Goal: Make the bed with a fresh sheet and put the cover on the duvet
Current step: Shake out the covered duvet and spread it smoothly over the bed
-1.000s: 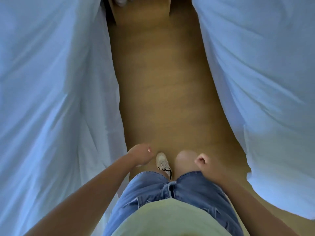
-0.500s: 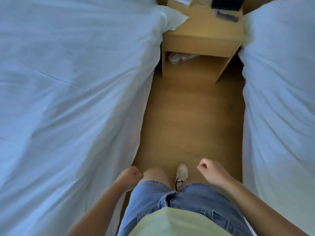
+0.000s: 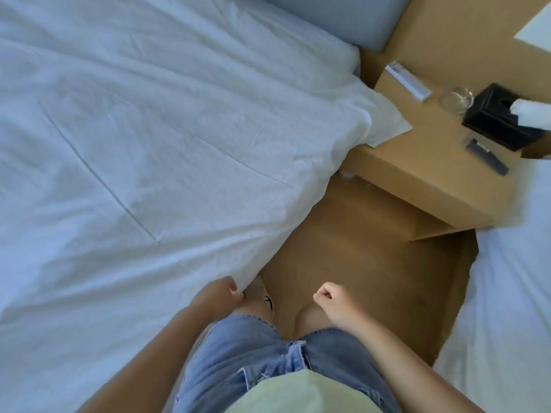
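White bedding [image 3: 149,144], creased and spread flat, covers the bed on my left; one corner spills onto the bedside table. My left hand [image 3: 219,296] is low at the bedding's hanging edge with its fingers curled, right against the cloth, and no cloth shows inside the fingers. My right hand [image 3: 331,302] hovers over my right knee in a loose fist that holds nothing. A second bed with white bedding [image 3: 507,293] lies on my right.
I stand in a narrow strip of wooden floor [image 3: 357,263] between the beds. Ahead is a wooden bedside table [image 3: 417,180] with a black tissue box [image 3: 501,114], a glass [image 3: 456,99], a white remote [image 3: 408,80] and a dark remote [image 3: 486,156]. A grey headboard [image 3: 343,16] is at the top.
I have walked up the aisle toward the bedside table and turned to the left bed. My left hand has come against the bedding's edge; the right hand stays a fist.
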`<control>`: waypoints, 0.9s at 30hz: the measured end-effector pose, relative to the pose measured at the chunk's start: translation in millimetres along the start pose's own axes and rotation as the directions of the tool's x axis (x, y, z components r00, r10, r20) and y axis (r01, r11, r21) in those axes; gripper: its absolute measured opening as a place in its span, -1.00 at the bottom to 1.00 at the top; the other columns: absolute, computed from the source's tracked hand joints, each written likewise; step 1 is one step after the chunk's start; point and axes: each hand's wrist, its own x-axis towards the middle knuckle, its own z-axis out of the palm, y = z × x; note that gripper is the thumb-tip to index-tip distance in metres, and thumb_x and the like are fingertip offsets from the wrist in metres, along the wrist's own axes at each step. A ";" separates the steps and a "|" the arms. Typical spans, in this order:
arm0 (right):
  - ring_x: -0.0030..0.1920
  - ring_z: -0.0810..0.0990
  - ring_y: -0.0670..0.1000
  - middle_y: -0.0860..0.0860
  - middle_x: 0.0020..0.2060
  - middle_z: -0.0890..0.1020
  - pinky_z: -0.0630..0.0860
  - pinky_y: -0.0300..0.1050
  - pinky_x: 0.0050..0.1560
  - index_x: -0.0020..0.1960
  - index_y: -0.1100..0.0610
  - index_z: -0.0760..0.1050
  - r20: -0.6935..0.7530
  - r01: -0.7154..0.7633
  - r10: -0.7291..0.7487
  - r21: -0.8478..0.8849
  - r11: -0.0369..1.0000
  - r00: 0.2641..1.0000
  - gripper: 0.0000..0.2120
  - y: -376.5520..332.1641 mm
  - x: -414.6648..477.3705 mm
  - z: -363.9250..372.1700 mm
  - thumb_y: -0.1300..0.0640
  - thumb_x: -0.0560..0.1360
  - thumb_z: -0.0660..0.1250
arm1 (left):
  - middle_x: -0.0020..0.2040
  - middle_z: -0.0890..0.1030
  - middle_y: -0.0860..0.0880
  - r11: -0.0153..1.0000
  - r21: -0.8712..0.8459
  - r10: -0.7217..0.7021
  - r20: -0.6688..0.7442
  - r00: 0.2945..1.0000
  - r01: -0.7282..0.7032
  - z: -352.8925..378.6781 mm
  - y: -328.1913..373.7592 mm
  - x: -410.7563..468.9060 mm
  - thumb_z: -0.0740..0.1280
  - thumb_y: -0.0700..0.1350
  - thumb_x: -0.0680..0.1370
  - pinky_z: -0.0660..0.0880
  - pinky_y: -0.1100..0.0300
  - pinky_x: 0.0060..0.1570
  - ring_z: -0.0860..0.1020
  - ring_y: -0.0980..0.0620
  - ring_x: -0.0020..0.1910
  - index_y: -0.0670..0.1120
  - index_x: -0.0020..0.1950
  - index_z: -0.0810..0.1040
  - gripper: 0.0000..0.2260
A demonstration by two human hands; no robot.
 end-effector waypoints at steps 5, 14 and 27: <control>-0.39 0.38 -0.05 -0.04 -0.38 0.46 0.30 -0.14 -0.33 -0.18 0.11 0.44 -0.002 0.061 -0.061 -0.001 0.998 0.998 -0.81 -51.8 62.9 -72.4 0.04 0.55 0.20 | 0.25 0.51 -0.08 0.996 0.081 0.024 0.018 1.000 -0.025 -92.1 65.0 65.4 0.19 0.05 0.59 0.37 0.18 0.00 0.48 -0.06 0.17 -0.07 0.30 0.41 -0.66; -0.20 0.49 -0.04 -0.03 -0.23 0.53 0.36 -0.25 -0.27 -0.14 0.14 0.45 -0.146 0.229 -0.216 0.076 0.970 0.965 -0.84 -130.0 257.9 -282.7 0.12 0.56 0.19 | 0.16 0.55 -0.03 0.976 -0.213 -0.075 -0.145 0.987 0.043 -188.6 240.0 223.1 0.20 0.04 0.58 0.43 0.16 -0.07 0.51 0.01 0.02 -0.07 0.37 0.31 -0.61; 0.39 0.35 0.09 0.03 0.42 0.34 0.33 0.08 0.35 0.53 0.07 0.04 -0.072 -0.041 0.041 -0.003 0.999 0.997 0.14 -173.5 533.8 -452.4 -0.43 0.17 0.42 | 0.27 0.49 -0.16 0.748 -0.616 -0.338 -0.037 0.940 0.245 -301.4 440.6 445.3 0.28 0.35 0.42 0.40 0.06 0.21 0.46 -0.16 0.24 -0.22 0.35 0.35 -0.24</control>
